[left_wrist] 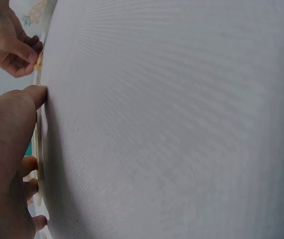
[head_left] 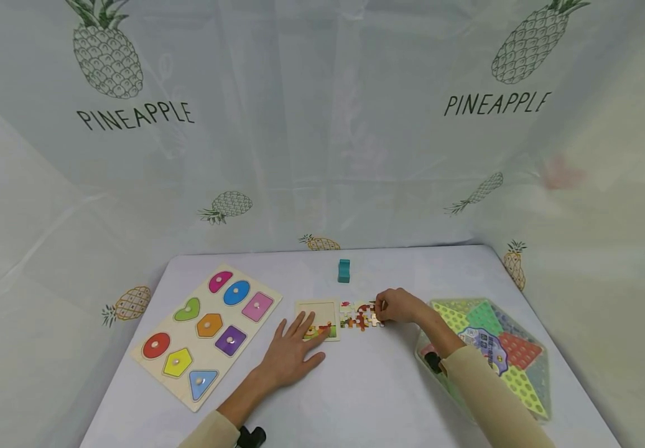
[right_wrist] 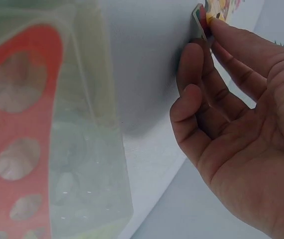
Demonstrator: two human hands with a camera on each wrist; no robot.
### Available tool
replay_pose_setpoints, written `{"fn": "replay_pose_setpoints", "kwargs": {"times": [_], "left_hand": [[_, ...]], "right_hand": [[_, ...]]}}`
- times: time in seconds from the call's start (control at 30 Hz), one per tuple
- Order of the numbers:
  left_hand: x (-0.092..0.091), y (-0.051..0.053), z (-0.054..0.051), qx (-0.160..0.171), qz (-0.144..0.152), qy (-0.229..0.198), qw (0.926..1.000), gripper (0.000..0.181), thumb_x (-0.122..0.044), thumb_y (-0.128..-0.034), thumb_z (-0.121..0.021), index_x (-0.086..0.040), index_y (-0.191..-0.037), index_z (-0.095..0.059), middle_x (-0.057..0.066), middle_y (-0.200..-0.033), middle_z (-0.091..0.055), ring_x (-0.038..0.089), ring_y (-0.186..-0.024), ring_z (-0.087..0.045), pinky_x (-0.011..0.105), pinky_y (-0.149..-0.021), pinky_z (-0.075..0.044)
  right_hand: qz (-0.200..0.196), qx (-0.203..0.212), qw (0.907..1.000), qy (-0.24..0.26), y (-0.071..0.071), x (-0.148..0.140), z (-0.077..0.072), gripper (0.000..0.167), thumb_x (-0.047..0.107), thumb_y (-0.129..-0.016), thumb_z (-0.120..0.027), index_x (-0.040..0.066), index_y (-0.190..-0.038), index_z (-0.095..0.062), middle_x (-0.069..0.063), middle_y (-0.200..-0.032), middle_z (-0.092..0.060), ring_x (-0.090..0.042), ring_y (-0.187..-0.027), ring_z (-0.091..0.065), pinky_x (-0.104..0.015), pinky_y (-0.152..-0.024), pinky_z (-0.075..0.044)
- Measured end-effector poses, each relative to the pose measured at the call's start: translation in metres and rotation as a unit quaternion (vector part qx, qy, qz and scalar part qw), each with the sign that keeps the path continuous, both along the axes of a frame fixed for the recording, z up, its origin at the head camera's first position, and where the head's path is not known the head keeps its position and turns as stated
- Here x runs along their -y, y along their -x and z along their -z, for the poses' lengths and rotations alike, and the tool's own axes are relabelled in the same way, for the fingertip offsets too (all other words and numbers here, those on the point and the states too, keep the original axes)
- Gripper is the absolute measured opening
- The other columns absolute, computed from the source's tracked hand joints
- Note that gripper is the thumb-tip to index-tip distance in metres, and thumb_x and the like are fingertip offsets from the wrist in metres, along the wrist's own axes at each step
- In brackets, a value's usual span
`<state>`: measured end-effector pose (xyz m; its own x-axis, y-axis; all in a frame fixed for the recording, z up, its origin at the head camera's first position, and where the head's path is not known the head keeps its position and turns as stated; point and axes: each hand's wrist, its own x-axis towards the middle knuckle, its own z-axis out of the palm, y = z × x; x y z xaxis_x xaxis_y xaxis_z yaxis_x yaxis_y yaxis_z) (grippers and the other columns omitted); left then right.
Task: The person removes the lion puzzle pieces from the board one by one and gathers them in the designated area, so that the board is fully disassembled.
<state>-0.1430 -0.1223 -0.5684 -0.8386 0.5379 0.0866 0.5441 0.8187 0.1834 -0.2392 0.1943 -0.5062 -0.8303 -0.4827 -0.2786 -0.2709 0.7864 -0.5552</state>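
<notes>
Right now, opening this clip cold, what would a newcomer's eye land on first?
Probably the pale board of bright knobbed shapes on the table's left, and the colourful hexagonal case on its right. Between them, the left hand rests partly over a small wooden tray, while the right hand pinches a puzzle piece to the tray's right. Behind, large pineapple prints mark the hanging sheet.
</notes>
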Motion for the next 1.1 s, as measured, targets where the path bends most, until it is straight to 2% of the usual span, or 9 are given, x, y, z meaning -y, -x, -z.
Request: {"fn": "replay_pose_setpoints", "kwargs": {"times": [0.2, 0.43, 0.73, 1.1], "left_hand": [[-0.0001, 0.0002, 0.0012, 0.0, -0.002, 0.0, 1.0, 0.054, -0.056, -0.101, -0.047, -0.037, -0.152, -0.045, 0.01, -0.165, -0.027, 0.035, -0.153, -0.02, 0.068, -0.115, -0.022], [0.0, 0.0001, 0.0022, 0.0, -0.002, -0.001, 1.0, 0.054, -0.055, -0.1005, -0.049, -0.036, -0.151, -0.046, 0.01, -0.165, -0.028, 0.036, -0.153, -0.021, 0.068, -0.115, -0.022], [-0.0004, -0.0007, -0.0002, -0.004, -0.001, 0.004, 1.0, 0.054, -0.056, -0.1012, -0.047, -0.037, -0.152, -0.044, 0.01, -0.165, -0.027, 0.035, -0.153, -0.02, 0.068, -0.114, -0.023], [0.0004, -0.0006, 0.0014, -0.008, 0.001, 0.002, 1.0, 0.053, -0.055, -0.1021, -0.045, -0.036, -0.152, -0.045, 0.01, -0.166, -0.026, 0.034, -0.153, -0.021, 0.069, -0.113, -0.024]], "right_hand": [[-0.003, 0.0, 1.0, 0.006, 0.0001, 0.0011, -0.0009, 0.008, 0.009, -0.093, -0.07, 0.01, -0.085, -0.069, -0.002, -0.078, -0.069, -0.014, -0.064, -0.056, -0.031, -0.06, -0.045], [0.001, -0.003, 1.0, 0.004, 0.0003, 0.0011, 0.003, 0.01, 0.01, -0.093, -0.071, 0.012, -0.083, -0.069, 0.001, -0.075, -0.069, -0.014, -0.064, -0.056, -0.03, -0.06, -0.044], [0.002, -0.009, 1.0, 0.003, 0.0002, 0.0017, 0.0032, 0.009, 0.01, -0.092, -0.071, 0.012, -0.083, -0.069, 0.001, -0.074, -0.07, -0.014, -0.063, -0.054, -0.03, -0.06, -0.043], [0.026, -0.008, 0.9995, -0.018, -0.0017, 0.0042, 0.0026, 0.008, 0.013, -0.09, -0.074, 0.012, -0.086, -0.068, 0.004, -0.074, -0.07, -0.013, -0.066, -0.055, -0.03, -0.062, -0.044]]}}
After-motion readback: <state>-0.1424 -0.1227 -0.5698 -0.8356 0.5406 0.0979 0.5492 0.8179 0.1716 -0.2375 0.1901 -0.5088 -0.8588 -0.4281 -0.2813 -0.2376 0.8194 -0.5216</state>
